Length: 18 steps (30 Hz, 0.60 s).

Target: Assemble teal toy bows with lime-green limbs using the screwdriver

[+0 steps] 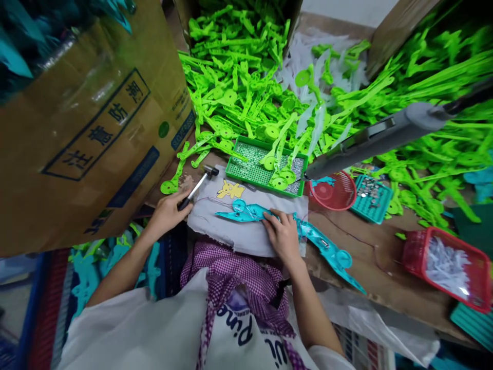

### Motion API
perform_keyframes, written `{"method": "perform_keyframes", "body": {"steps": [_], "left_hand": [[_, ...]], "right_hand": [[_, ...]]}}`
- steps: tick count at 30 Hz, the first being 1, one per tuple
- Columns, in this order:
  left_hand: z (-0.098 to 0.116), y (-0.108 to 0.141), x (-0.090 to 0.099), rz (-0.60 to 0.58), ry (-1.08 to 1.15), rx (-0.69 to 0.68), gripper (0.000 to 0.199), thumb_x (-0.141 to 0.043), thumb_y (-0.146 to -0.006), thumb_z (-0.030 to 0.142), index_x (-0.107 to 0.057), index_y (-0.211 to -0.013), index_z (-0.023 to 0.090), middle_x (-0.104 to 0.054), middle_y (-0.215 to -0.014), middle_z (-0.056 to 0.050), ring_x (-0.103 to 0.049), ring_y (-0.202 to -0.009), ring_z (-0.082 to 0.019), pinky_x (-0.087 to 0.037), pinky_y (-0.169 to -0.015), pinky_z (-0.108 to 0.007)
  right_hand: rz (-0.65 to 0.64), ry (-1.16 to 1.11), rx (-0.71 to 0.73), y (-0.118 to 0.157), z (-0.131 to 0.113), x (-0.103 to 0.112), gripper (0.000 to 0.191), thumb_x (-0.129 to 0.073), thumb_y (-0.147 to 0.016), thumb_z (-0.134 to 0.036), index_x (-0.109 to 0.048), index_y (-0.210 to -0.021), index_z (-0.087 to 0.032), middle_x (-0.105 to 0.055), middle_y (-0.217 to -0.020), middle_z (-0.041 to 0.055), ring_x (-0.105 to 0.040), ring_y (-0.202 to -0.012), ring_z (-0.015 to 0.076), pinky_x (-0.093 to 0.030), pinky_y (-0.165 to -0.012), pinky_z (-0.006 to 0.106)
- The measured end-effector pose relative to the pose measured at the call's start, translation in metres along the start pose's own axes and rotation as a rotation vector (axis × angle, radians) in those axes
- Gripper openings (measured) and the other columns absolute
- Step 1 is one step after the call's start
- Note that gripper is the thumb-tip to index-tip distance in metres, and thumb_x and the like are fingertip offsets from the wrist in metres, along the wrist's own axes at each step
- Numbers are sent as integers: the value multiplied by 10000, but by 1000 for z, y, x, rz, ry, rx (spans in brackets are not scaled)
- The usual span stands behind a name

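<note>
My left hand is closed round the dark handle of a small hammer, whose metal head points away from me. My right hand grips the middle of a long turquoise plastic part with its fingers over the top edge. One end of this part lies on a grey cloth with a yellow cartoon figure; the other reaches over the bare table to the right. Just beyond the cloth stands a green perforated tray with small metal pieces and some lime-green plastic parts in it.
A grey electric screwdriver slants in from the right. Lime-green parts heap across the back. A tall cardboard box stands at left. On the right are a red round basket, a teal tray and a red bin.
</note>
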<state>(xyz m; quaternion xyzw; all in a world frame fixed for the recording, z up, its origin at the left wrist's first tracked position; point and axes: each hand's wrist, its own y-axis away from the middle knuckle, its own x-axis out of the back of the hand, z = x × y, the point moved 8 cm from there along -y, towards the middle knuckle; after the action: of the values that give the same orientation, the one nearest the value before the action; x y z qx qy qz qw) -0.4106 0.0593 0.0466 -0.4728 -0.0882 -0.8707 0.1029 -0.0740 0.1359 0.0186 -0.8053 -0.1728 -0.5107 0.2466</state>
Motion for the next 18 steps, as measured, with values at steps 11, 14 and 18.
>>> {"method": "perform_keyframes", "body": {"steps": [11,14,18], "left_hand": [[23,-46,-14,206,-201,-54,405,-615,-916,281,-663,-1305,177,-633,-1292,-172,-592,-1218,-346,-489,-1022,-489],[5,-19,11,355,-121,-3,353,-573,-950,313,-671,-1267,194,-656,-1266,-139,-616,-1200,-291,-494,-1042,-436],[-48,27,44,546,-2,221,429,-550,-916,258,-588,-1336,181,-703,-1201,-120,-702,-988,-210,-566,-927,-361]], "right_hand": [[27,102,63,2,-9,4,334,-461,-1018,-367,-728,-1146,-212,-696,-1150,136,-557,-971,280,-463,-810,419],[32,140,88,2,-11,4,322,-464,-1021,-356,-723,-1145,-211,-699,-1139,127,-561,-959,269,-456,-800,397],[27,141,112,2,-12,5,326,-465,-1022,-344,-718,-1151,-184,-696,-1144,140,-559,-959,270,-452,-801,392]]}}
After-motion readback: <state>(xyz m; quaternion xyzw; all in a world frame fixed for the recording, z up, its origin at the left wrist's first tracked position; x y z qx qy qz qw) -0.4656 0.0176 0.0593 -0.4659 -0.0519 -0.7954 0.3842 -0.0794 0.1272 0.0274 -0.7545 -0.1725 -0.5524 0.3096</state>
